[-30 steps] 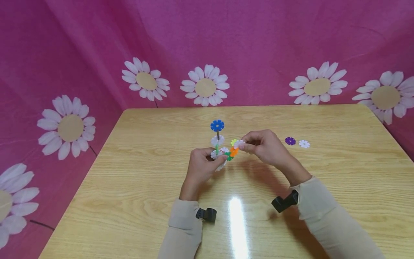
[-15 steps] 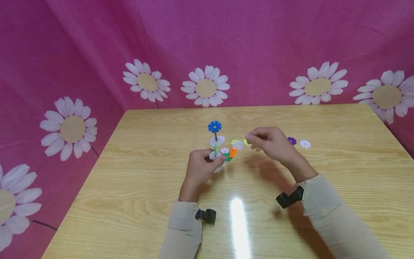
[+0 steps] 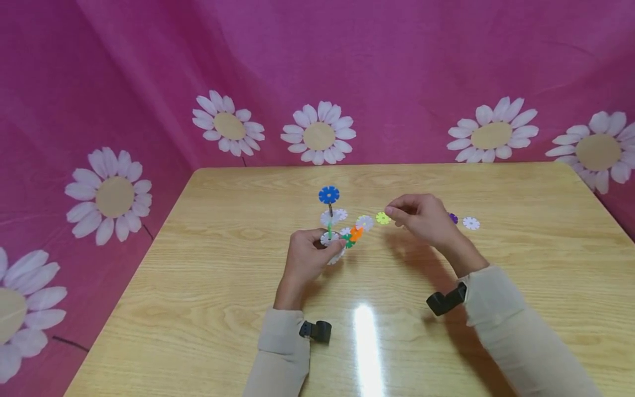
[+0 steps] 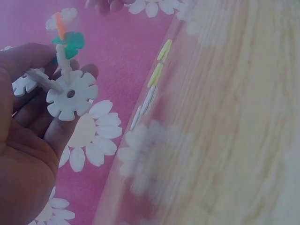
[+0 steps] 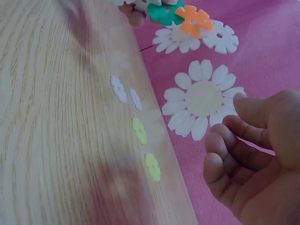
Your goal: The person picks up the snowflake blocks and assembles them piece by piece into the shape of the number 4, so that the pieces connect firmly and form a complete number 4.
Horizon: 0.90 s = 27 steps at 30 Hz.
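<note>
My left hand (image 3: 310,253) grips a chain of slotted plastic snowflake discs, with thumb and fingers on its white discs (image 4: 72,97). Up from the grip rise a light green disc (image 3: 329,230), a white disc and, at the top, a blue disc (image 3: 329,194). A green disc (image 5: 165,14), an orange disc (image 5: 194,21) and a white end disc (image 5: 220,37) reach out to the right. My right hand (image 3: 421,218) is off the chain, its fingers loosely curled with nothing between them. In the head view, its fingertips overlap the spot beside a yellow disc (image 3: 382,218).
Loose discs lie on the wooden table (image 3: 198,264): two yellow ones (image 5: 139,130), two white ones (image 5: 118,89) behind the chain, a purple one (image 3: 453,219) partly behind the right hand, and a white one (image 3: 471,223). A pink flowered cloth (image 3: 397,71) hangs behind the table.
My right hand has let go of the white end disc and moved right. That disc stays on the orange one. My left hand keeps its grip on the chain, nearly still.
</note>
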Available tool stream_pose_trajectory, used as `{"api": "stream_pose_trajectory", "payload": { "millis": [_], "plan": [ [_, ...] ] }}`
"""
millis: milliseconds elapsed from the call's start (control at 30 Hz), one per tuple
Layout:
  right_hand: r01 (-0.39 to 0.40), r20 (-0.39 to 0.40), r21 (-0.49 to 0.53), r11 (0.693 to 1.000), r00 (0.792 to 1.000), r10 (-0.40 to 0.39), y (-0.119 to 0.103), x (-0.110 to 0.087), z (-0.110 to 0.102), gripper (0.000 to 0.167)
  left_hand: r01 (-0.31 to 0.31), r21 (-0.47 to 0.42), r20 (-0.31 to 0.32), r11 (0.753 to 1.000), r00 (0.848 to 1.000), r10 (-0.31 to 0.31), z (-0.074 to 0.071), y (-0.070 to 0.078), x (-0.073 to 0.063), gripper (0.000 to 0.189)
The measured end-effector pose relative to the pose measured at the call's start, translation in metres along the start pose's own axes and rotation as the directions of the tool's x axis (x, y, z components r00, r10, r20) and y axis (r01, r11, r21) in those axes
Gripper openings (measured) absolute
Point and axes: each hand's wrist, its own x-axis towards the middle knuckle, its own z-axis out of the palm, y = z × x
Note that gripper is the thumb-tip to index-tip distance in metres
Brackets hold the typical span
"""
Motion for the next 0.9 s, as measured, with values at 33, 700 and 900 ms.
{"api": "stream_pose_trajectory", "payload": {
  "millis": [33, 700, 900],
  "plan": [
    [0.005, 0.006, -0.001, 1.0, 1.0, -0.005, 0.0, 0.001, 0.001, 0.027, -0.003, -0.004, 0.002, 1.0, 1.0, 0.003, 0.0, 0.0, 0.0, 0.016],
    [-0.049, 0.107, -0.225, 0.973, 0.992, 0.074, 0.032, 0.034, 0.013, 0.029, -0.068, -0.094, 0.006, 0.993, 0.998, 0.069, -0.005, -0.003, -0.006, 0.01],
    [-0.042, 0.128, -0.296, 0.954, 0.988, 0.084, 0.031, 0.041, 0.017, 0.027, -0.061, -0.116, 0.009, 0.991, 0.998, 0.063, -0.007, -0.003, -0.006, 0.009]
  ]
}}
